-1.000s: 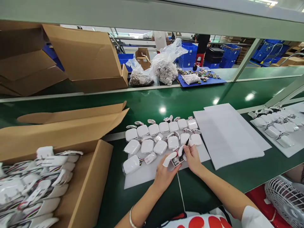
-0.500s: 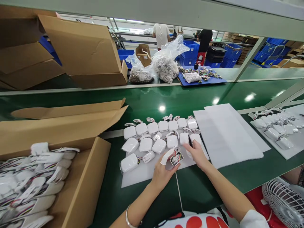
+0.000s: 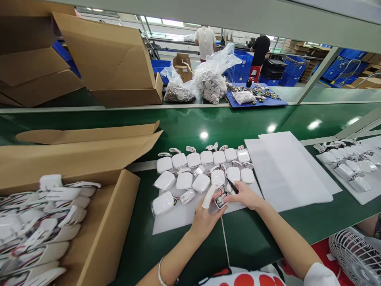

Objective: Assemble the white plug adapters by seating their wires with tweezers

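Observation:
My left hand [image 3: 205, 216] has a white cot on its forefinger and pinches a small open white shell with coloured wires [image 3: 220, 200] over the near edge of a white foam sheet [image 3: 178, 218]. Fingers of my right hand [image 3: 244, 196] are closed on a thin black tool [image 3: 231, 186], its tip by that shell. Just beyond the hands, several closed white shells [image 3: 201, 183] lie in rows on the sheet, with small wired parts [image 3: 190, 149] along the far row.
An open cardboard box [image 3: 98, 238] full of white wired parts stands at the left. Blank foam sheets [image 3: 285, 171] lie right of my hands, and another sheet of shells [image 3: 345, 169] farther right. Bags of parts [image 3: 208, 85] and a blue tray [image 3: 256, 101] sit across the green belt [image 3: 208, 123]. A fan [image 3: 354, 254] is below right.
My right hand reached out to the shells on the sheet, then came back to the open shell in my left hand, still with the black tool. My left hand barely moved.

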`<action>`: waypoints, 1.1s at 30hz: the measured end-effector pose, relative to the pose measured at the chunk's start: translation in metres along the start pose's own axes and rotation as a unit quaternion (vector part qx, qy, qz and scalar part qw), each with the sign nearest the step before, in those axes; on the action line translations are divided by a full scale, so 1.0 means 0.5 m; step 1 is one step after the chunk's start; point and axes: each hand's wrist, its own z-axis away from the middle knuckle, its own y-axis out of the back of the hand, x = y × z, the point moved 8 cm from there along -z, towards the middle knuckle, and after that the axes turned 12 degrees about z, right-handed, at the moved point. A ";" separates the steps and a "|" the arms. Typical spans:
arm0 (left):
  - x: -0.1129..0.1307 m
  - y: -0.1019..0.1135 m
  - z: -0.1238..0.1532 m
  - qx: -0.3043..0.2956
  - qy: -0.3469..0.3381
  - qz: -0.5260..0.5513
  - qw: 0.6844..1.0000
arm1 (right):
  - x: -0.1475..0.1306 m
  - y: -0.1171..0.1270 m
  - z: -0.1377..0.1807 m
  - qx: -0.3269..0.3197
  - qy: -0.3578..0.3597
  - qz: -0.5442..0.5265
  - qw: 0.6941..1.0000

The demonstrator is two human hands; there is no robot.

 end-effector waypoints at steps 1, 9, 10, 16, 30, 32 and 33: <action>0.009 0.002 -0.002 0.003 -0.021 -0.009 1.000 | 0.001 -0.003 -0.001 -0.011 0.000 -0.007 1.000; 0.054 0.004 -0.020 -0.015 -0.090 -0.029 0.995 | 0.017 0.000 -0.012 -0.007 -0.003 -0.012 1.000; 0.055 0.004 -0.021 -0.015 -0.093 -0.030 0.995 | 0.019 0.001 -0.014 -0.009 -0.002 -0.004 1.000; 0.053 -0.002 -0.022 -0.026 -0.110 -0.008 0.994 | 0.033 -0.003 -0.020 -0.047 -0.022 0.045 0.998; 0.085 -0.023 -0.011 -0.031 -0.159 -0.151 0.975 | 0.035 -0.020 -0.022 -0.068 -0.073 -0.216 0.971; 0.091 -0.029 -0.005 -0.023 -0.160 -0.188 0.969 | 0.028 0.000 -0.016 -0.019 -0.064 -0.234 0.970; 0.094 -0.032 -0.002 -0.018 -0.159 -0.206 0.965 | 0.019 0.013 -0.012 0.010 -0.049 -0.237 0.970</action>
